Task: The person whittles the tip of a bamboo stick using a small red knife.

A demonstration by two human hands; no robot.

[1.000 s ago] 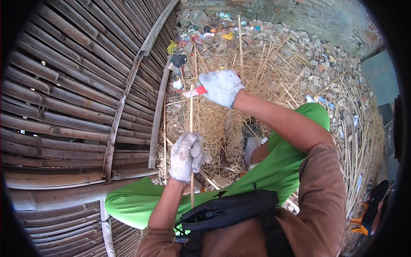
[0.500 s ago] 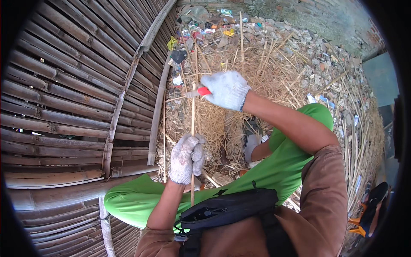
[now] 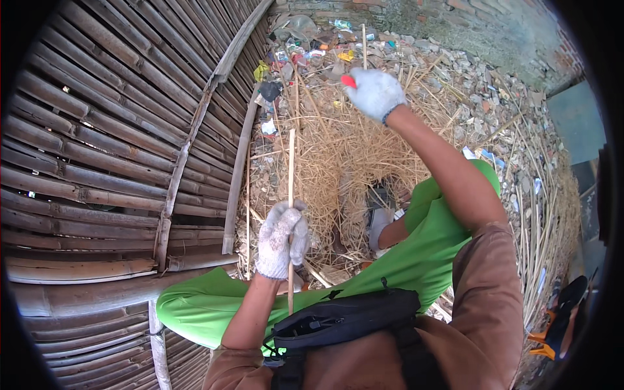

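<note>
My left hand (image 3: pixel 281 240), in a stained white knit glove, is closed round a thin pale bamboo strip (image 3: pixel 291 166). The strip stands lengthwise in front of me, one end free above the fist and the other passing down by the black waist bag (image 3: pixel 344 318). Up and to the right, apart from the strip, my gloved right hand (image 3: pixel 376 94) is closed on a knife with a red handle (image 3: pixel 349 81). Only a bit of red shows at its thumb side; I cannot make out the blade now.
Bamboo shavings (image 3: pixel 364 153) lie heaped before me over rubble and litter (image 3: pixel 468 84). A slatted bamboo wall (image 3: pixel 110 130) rises on the left, a brick wall (image 3: pixel 455 19) at the back. Long strips (image 3: pixel 530 234) lie at the right, near black-and-orange objects (image 3: pixel 552 325). My green-clad legs (image 3: pixel 416 240) are spread.
My right hand has moved away from the bamboo strip, up and to the right, taking the knife with it. My left hand stays nearly in place, still gripping the strip.
</note>
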